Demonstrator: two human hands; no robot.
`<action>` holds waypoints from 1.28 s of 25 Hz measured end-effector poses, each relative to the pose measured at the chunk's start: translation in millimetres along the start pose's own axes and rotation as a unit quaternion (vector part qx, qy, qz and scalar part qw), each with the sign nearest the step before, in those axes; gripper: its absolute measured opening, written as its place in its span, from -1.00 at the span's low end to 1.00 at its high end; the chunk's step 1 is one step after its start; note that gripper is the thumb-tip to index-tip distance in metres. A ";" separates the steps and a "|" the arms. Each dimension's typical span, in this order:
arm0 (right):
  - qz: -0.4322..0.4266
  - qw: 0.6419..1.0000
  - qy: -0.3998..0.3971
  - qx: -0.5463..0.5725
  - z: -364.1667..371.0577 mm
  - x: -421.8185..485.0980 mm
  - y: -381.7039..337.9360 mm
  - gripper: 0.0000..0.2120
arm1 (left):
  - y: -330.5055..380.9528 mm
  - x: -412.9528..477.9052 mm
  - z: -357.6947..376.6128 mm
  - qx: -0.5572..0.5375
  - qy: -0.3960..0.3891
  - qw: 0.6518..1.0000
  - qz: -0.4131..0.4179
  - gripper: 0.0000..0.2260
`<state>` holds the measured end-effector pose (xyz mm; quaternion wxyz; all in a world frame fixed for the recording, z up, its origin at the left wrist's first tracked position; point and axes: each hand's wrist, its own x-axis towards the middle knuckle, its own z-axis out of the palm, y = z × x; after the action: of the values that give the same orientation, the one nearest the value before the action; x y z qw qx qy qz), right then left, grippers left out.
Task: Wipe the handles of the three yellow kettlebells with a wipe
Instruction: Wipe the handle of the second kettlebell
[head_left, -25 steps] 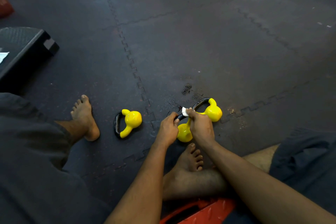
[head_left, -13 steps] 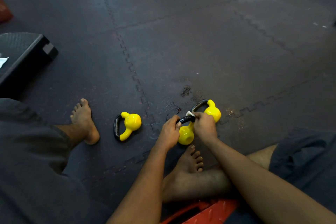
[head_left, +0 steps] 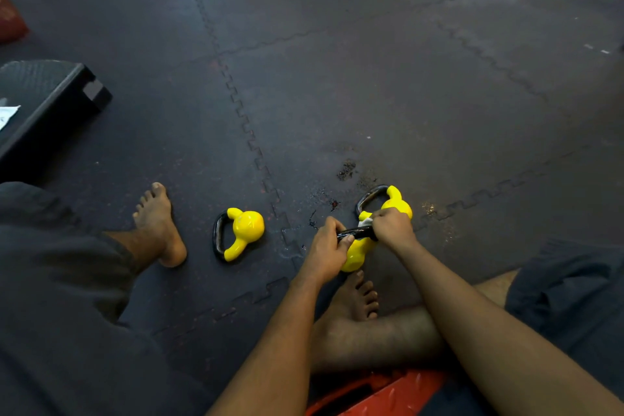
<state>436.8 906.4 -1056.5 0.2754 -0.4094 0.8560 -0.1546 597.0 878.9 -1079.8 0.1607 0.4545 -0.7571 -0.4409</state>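
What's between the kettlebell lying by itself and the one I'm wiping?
Head view: past the lone kettlebell, bare floor mat crossed by a jagged seam, then your left hand gripping the handle of the held kettlebell. Nothing else.

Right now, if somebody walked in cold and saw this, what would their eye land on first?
Bright yellow on the dark floor mat: at centre right the left hand grips the black handle of a yellow kettlebell while the right hand holds a white wipe against it. A second kettlebell lies just behind them, and a third kettlebell lies alone further left beside a bare foot.
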 end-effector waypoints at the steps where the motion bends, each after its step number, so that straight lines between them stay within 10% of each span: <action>1: -0.008 0.999 -0.030 -0.021 -4.0 1.8 1.2 -0.76 | -1.7 0.6 0.2 -0.002 0.002 1.000 0.000 -0.88; 6: -0.048 0.996 -0.067 0.023 -5.3 -1.7 -7.0 -0.74 | -9.4 -1.9 -12.1 -0.004 -0.013 1.000 -0.007 -0.87; 11: 0.054 0.973 0.117 0.193 -5.5 -0.4 1.6 -0.86 | -9.1 1.6 -8.8 -0.004 -0.025 1.000 0.000 -0.88; 16: 0.024 0.990 -0.028 0.139 11.0 0.1 0.5 -0.79 | -10.3 1.8 -4.1 0.015 0.003 1.000 0.011 -0.91; 24: 0.114 0.978 0.043 0.167 12.6 -1.2 5.6 -0.80 | -11.0 6.0 -2.2 0.025 0.017 0.999 0.028 -0.91; 28: 0.105 0.991 -0.071 0.050 18.9 -5.5 11.2 -0.80 | -14.8 5.9 -7.0 -0.002 0.021 1.000 0.006 -0.88; 32: 0.062 0.987 0.027 0.143 19.9 -7.3 1.2 -0.75 | -17.1 1.4 -12.9 -0.025 0.038 0.999 -0.016 -0.89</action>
<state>451.7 912.0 -1070.5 0.3170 -0.3075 0.8560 -0.2688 613.9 867.6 -1086.7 0.1943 0.4786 -0.7318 -0.4445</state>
